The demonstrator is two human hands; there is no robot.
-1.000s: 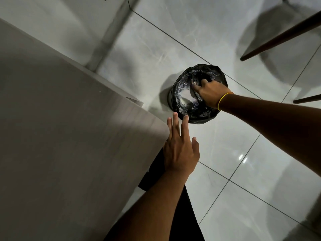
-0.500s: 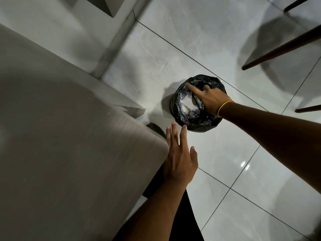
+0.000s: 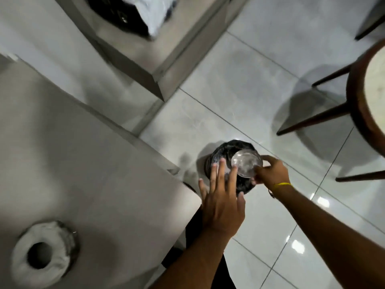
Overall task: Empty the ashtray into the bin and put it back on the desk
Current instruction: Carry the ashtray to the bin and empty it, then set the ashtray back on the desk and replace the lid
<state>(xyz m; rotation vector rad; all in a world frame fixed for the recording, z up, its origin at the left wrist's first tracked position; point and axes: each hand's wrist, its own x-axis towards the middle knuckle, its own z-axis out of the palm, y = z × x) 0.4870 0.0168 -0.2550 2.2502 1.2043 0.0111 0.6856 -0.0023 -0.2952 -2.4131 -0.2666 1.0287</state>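
A round clear glass ashtray (image 3: 246,163) is held in my right hand (image 3: 271,172), above the small bin lined with a black bag (image 3: 224,152) on the floor. My right wrist wears a yellow band. My left hand (image 3: 221,200) hovers with fingers spread, just beyond the desk corner and over the bin's near side, not touching the ashtray as far as I can tell. The light wood desk (image 3: 83,163) fills the left of the view.
A white roll of tissue (image 3: 42,254) stands on the desk at the lower left. A dark wooden round stool (image 3: 362,97) with splayed legs stands at the right. A low shelf with dark and white items (image 3: 133,15) is at the top. Glossy tiled floor lies around the bin.
My right hand has lifted the ashtray up out of the bin's mouth. My left hand moved forward off the desk corner. The view tilted back, revealing the tissue roll and stool.
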